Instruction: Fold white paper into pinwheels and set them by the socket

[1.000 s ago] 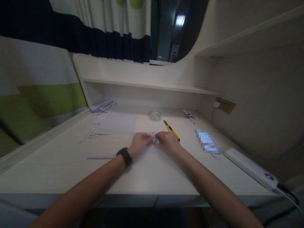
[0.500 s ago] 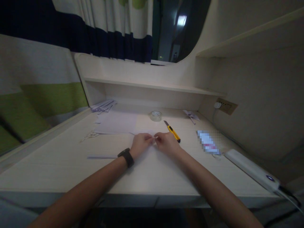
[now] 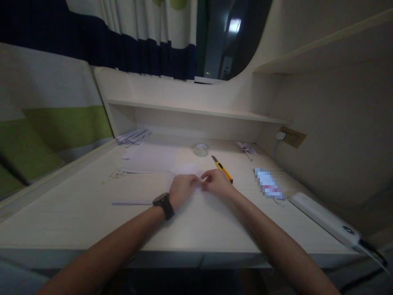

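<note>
My left hand [image 3: 181, 189] and my right hand [image 3: 217, 182] meet fingertip to fingertip at the middle of the white desk [image 3: 92, 213]. Both pinch a small piece of pale paper [image 3: 186, 170] that lies partly flat on the desk behind the fingers. A black watch sits on my left wrist. A yellow utility knife [image 3: 222, 169] lies just behind my right hand, blade pointing away.
A roll of clear tape [image 3: 201, 149] stands at the back. Paper sheets [image 3: 150, 159] and scraps [image 3: 132, 137] lie at the back left, a folded paper piece [image 3: 246, 148] at the back right. A blurred packet [image 3: 268, 183] and a white device [image 3: 325, 218] lie right.
Both hands have drawn slightly toward me, and more of the paper now shows flat behind the fingers. The pinch at the paper's edge has stayed.
</note>
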Demonstrator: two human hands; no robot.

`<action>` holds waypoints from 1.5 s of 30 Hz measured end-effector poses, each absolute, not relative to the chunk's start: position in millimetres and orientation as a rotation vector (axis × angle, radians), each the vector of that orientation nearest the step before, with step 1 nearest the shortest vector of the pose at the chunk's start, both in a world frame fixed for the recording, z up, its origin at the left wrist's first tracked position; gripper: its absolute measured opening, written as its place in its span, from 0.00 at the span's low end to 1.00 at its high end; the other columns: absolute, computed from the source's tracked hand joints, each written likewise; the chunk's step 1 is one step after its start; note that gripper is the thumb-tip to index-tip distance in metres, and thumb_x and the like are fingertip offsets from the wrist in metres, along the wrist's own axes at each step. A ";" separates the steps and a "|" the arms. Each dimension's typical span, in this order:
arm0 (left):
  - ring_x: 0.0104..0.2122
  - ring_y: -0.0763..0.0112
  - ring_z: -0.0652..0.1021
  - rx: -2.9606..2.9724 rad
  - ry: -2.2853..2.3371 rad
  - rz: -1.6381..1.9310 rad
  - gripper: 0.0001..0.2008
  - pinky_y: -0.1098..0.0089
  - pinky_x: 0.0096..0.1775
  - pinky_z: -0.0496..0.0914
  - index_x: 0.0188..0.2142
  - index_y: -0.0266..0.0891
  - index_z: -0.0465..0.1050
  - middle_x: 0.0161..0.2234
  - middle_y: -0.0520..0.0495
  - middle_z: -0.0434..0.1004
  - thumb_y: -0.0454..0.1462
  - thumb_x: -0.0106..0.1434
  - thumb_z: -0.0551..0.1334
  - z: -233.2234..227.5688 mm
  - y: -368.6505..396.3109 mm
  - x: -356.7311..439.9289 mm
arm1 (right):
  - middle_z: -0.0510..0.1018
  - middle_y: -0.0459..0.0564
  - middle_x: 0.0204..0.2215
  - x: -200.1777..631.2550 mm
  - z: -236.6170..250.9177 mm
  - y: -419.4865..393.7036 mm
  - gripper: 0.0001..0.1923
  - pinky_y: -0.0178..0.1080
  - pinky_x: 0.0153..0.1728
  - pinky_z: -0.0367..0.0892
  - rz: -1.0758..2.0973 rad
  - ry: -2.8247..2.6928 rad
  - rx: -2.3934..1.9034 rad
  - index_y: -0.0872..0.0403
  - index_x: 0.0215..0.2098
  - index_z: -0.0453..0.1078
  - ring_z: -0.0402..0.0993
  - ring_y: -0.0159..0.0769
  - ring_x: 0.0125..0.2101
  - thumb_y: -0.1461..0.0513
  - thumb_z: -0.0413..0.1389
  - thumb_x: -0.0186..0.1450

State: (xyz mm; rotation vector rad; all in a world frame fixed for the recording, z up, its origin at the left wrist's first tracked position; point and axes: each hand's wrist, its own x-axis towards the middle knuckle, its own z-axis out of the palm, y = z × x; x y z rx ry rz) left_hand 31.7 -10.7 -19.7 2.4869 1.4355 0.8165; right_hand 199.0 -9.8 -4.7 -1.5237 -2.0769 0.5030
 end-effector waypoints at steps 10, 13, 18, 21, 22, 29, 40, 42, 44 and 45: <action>0.31 0.66 0.77 2.439 1.375 0.874 0.12 0.71 0.31 0.61 0.35 0.41 0.79 0.32 0.46 0.81 0.39 0.63 0.56 -18.8 -11.3 33.1 | 0.78 0.48 0.19 196.6 -6.7 -7.2 0.07 0.33 0.22 0.68 0.935 -1.764 -1.491 0.56 0.29 0.71 0.76 0.36 0.20 0.65 0.61 0.50; 0.31 0.67 0.77 2.430 1.342 0.897 0.12 0.71 0.31 0.61 0.35 0.40 0.79 0.31 0.46 0.81 0.38 0.62 0.56 -19.0 -10.7 31.5 | 0.77 0.47 0.16 194.7 -5.6 -7.5 0.07 0.35 0.21 0.71 1.151 -1.600 -1.416 0.56 0.26 0.69 0.76 0.37 0.20 0.69 0.60 0.49; 0.29 0.68 0.76 2.350 1.275 0.878 0.14 0.72 0.30 0.60 0.33 0.40 0.80 0.30 0.47 0.81 0.41 0.62 0.55 -21.5 -5.9 31.0 | 0.76 0.46 0.17 198.2 -7.5 -4.4 0.09 0.35 0.23 0.73 1.320 -1.449 -1.302 0.57 0.25 0.66 0.77 0.37 0.21 0.69 0.62 0.47; 0.30 0.67 0.77 2.219 1.265 0.896 0.13 0.72 0.30 0.62 0.33 0.40 0.79 0.30 0.48 0.81 0.42 0.61 0.56 -22.5 -3.4 32.3 | 0.77 0.47 0.19 207.4 -5.4 -2.3 0.15 0.36 0.26 0.72 1.392 -1.552 -1.196 0.59 0.31 0.68 0.76 0.35 0.22 0.67 0.64 0.45; 0.31 0.67 0.77 2.186 1.275 0.903 0.13 0.72 0.30 0.62 0.33 0.40 0.79 0.30 0.48 0.81 0.42 0.60 0.57 -22.7 -2.8 32.7 | 0.78 0.47 0.21 211.1 -3.8 -1.7 0.19 0.36 0.27 0.72 1.413 -1.602 -1.164 0.59 0.34 0.69 0.76 0.34 0.23 0.67 0.65 0.44; 0.30 0.67 0.76 2.176 1.261 0.943 0.11 0.71 0.30 0.63 0.33 0.39 0.79 0.30 0.48 0.80 0.39 0.58 0.57 -25.3 -0.6 33.3 | 0.77 0.47 0.25 225.4 4.4 4.0 0.24 0.31 0.23 0.63 1.088 -1.941 -1.153 0.60 0.41 0.72 0.68 0.27 0.21 0.62 0.65 0.46; 0.29 0.69 0.76 2.199 1.259 0.959 0.11 0.72 0.30 0.62 0.32 0.38 0.79 0.29 0.48 0.80 0.38 0.59 0.57 -18.7 -4.6 33.8 | 0.78 0.51 0.36 222.8 3.5 5.2 0.20 0.31 0.28 0.62 0.765 -2.070 -1.093 0.57 0.39 0.75 0.66 0.27 0.25 0.59 0.64 0.49; 0.30 0.69 0.76 2.187 1.268 0.964 0.11 0.72 0.30 0.62 0.32 0.38 0.79 0.29 0.48 0.80 0.38 0.59 0.57 -18.5 -4.7 34.2 | 0.78 0.50 0.32 221.6 4.5 3.7 0.18 0.31 0.28 0.62 0.782 -2.059 -1.116 0.58 0.39 0.76 0.66 0.28 0.25 0.58 0.63 0.50; 0.30 0.68 0.76 2.174 1.269 0.963 0.12 0.72 0.30 0.62 0.32 0.39 0.79 0.29 0.48 0.80 0.38 0.59 0.57 -19.0 -4.2 34.4 | 0.78 0.49 0.29 220.5 4.5 2.9 0.18 0.31 0.27 0.61 0.793 -2.043 -1.132 0.59 0.38 0.76 0.66 0.28 0.24 0.58 0.62 0.52; 0.30 0.68 0.76 2.166 1.270 0.962 0.12 0.72 0.30 0.63 0.33 0.39 0.79 0.29 0.48 0.80 0.39 0.59 0.57 -19.5 -3.7 34.5 | 0.78 0.49 0.28 220.1 4.3 2.8 0.18 0.31 0.27 0.61 0.795 -2.035 -1.133 0.59 0.38 0.76 0.66 0.28 0.24 0.58 0.62 0.51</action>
